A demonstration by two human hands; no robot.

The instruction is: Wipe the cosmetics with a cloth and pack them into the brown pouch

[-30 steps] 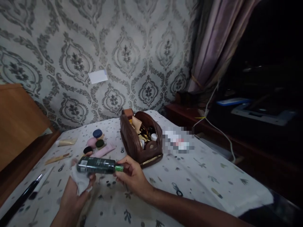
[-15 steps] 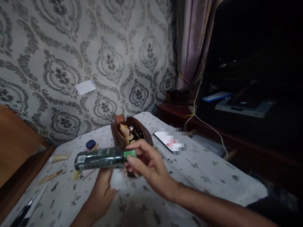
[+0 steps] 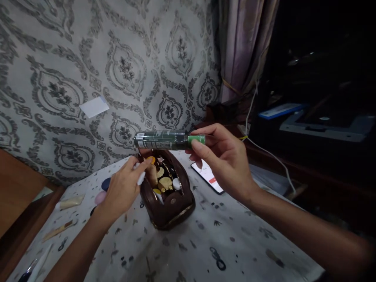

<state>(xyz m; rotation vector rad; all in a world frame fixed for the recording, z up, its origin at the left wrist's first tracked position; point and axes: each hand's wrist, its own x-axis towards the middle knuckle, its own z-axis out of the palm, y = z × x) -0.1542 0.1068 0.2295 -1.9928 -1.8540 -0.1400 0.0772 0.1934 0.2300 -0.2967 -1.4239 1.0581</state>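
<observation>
My right hand (image 3: 225,160) grips a dark green bottle (image 3: 160,140) by its bright green cap, holding it on its side above an open brown cosmetic bag (image 3: 173,205). My left hand (image 3: 122,188) is closed around a small crumpled white wad (image 3: 140,178), perhaps tissue or cotton. Its fingers reach over the bag's left edge, by a beige tube (image 3: 152,175) inside. Gold-coloured round items (image 3: 165,183) and a white round lid (image 3: 176,184) also show in the bag.
A lit phone (image 3: 207,178) lies right of the bag, partly behind my right hand. Left on the patterned tablecloth are a beige tube (image 3: 71,201), a flat tan item (image 3: 60,230), and a pink round item (image 3: 100,197). A white cable (image 3: 272,156) hangs at right.
The bottle in my right hand has risen and moved right, over the bag. My left hand has left the bottle's underside and moved up to the bag's left edge, still with the white wad.
</observation>
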